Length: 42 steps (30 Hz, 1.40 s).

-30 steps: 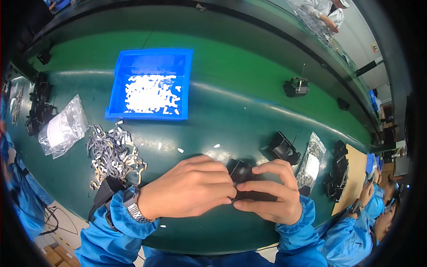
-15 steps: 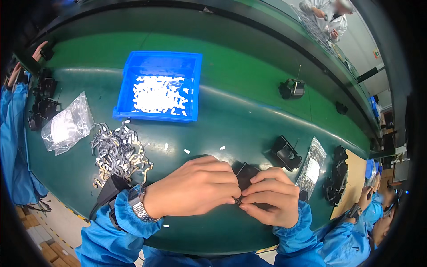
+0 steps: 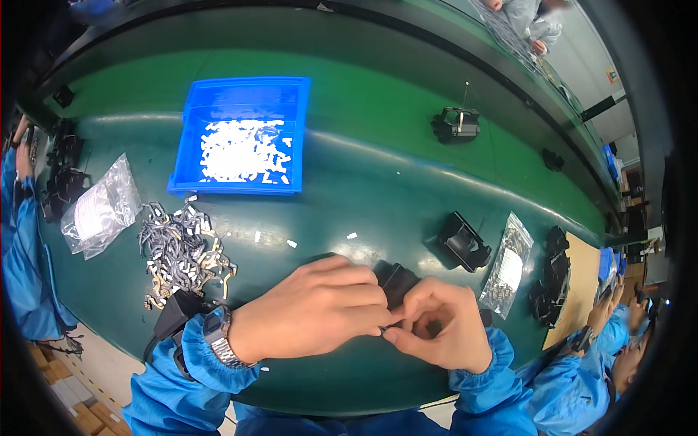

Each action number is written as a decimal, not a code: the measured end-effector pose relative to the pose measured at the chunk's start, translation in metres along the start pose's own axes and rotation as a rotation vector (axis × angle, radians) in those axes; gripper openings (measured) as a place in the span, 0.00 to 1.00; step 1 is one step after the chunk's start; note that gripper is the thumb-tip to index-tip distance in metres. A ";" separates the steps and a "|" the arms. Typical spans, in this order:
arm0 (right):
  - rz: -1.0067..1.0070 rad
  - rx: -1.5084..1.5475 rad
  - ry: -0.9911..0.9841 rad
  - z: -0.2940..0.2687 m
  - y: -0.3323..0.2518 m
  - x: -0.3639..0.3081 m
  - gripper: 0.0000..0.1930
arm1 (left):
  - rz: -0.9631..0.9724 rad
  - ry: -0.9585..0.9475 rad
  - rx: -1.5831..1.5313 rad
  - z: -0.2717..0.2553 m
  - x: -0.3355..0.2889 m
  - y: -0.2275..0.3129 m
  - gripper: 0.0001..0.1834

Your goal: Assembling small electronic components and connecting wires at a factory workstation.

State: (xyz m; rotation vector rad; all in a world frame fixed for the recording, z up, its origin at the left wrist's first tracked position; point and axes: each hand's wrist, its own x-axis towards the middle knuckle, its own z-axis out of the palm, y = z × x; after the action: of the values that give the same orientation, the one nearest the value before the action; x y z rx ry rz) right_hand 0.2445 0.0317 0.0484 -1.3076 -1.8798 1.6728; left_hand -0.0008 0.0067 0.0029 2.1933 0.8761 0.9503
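My left hand (image 3: 320, 309) and my right hand (image 3: 445, 327) meet at the fingertips over the near part of the bench. Pinched between them is a small dark piece (image 3: 387, 329), mostly covered by the fingers, so its kind does not show. My right thumb and index finger form a ring, while the left fingers are curled with their inner side hidden. Just beyond the fingertips is a black plastic housing (image 3: 398, 283), partly behind my hands; whether a finger touches it I cannot tell. A heap of short grey and tan cables with white connectors (image 3: 182, 251) lies left of my left wrist.
A blue bin (image 3: 302, 138) holds many small white pieces. Clear plastic bags (image 3: 102, 207) (image 3: 507, 265) lie left and right. Black housings (image 3: 464, 242) (image 3: 456, 125) (image 3: 554, 280) stand on the right and far side. Co-workers in blue sleeves (image 3: 578, 378) sit at both sides.
My right fingers have drawn from a loose spread into a ring-shaped pinch. The left hand stays nearly in place. The view has shifted slightly, moving the bench things left.
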 end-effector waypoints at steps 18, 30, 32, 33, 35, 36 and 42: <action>-0.641 -0.816 -0.187 -0.030 -0.044 0.028 0.36 | 0.089 0.224 0.134 -0.015 0.001 0.009 0.10; -0.076 -0.590 0.787 -0.190 0.045 0.172 0.52 | 0.150 0.412 0.119 -0.003 0.007 0.006 0.11; -0.169 -0.555 0.775 -0.171 0.032 0.164 0.51 | 0.104 0.396 0.140 -0.001 -0.003 0.010 0.11; -0.258 -0.527 0.805 -0.164 0.022 0.150 0.50 | 0.112 0.415 0.143 -0.002 -0.004 0.010 0.10; -0.304 -0.595 0.721 -0.137 -0.009 0.108 0.42 | 0.104 0.442 0.151 -0.004 -0.005 0.008 0.10; -0.215 -0.652 0.589 -0.126 -0.025 0.080 0.39 | 0.104 0.431 0.170 -0.005 -0.003 0.009 0.09; -0.283 -0.821 0.194 -0.078 -0.009 0.026 0.36 | 0.076 0.404 0.170 -0.004 0.001 0.006 0.09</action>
State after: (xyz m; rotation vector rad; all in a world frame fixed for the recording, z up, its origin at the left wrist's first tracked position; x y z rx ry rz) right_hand 0.2842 0.1013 0.0694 -1.2931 -2.5780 0.5998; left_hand -0.0014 0.0052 0.0104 2.2246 1.0951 1.4369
